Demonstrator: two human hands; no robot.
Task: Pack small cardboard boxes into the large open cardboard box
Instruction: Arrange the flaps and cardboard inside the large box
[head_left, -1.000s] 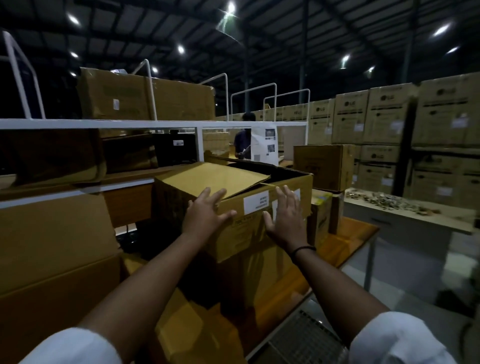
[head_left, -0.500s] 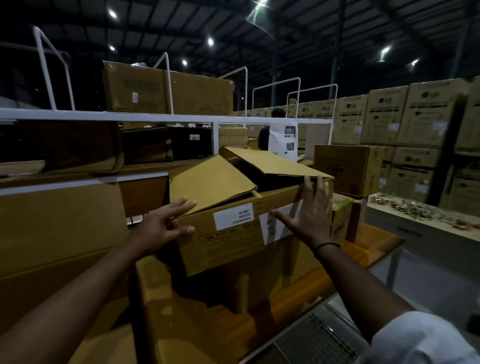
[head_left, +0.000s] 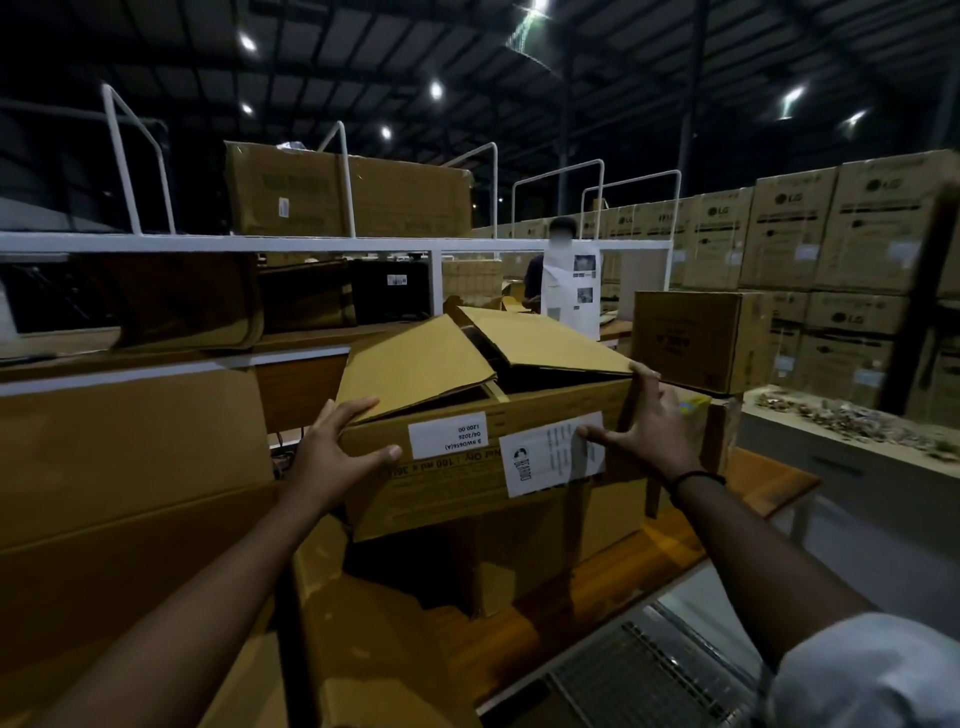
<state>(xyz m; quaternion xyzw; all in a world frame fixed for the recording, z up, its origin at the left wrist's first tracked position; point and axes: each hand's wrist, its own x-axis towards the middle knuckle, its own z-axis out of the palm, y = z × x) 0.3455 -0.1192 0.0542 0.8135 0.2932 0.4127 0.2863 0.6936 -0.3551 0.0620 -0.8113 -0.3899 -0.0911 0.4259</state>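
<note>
A brown cardboard box (head_left: 467, 499) with two white labels on its front face is held in front of me, above the wooden table (head_left: 748, 493). Its two top flaps stand half open and the inside is dark. My left hand (head_left: 332, 457) grips the box's front left corner, thumb on the front face, fingers at the edge of the left flap. At the front right corner my right hand (head_left: 654, 431) grips it too, thumb on the larger label, fingers wrapped round the corner. Below lies another open carton (head_left: 374, 639), its contents hidden.
A big carton (head_left: 130, 467) fills the left side. Behind runs a white shelf frame (head_left: 311, 243) carrying cartons. A closed box (head_left: 691, 338) stands at the right rear, with stacked cartons (head_left: 831, 234) beyond. A person (head_left: 535, 270) stands far back. A metal grid (head_left: 639, 675) lies bottom right.
My hands slid apart from the front face to the box's two front corners. The box's front face now fills more of the view, and the right flap has swung over the opening.
</note>
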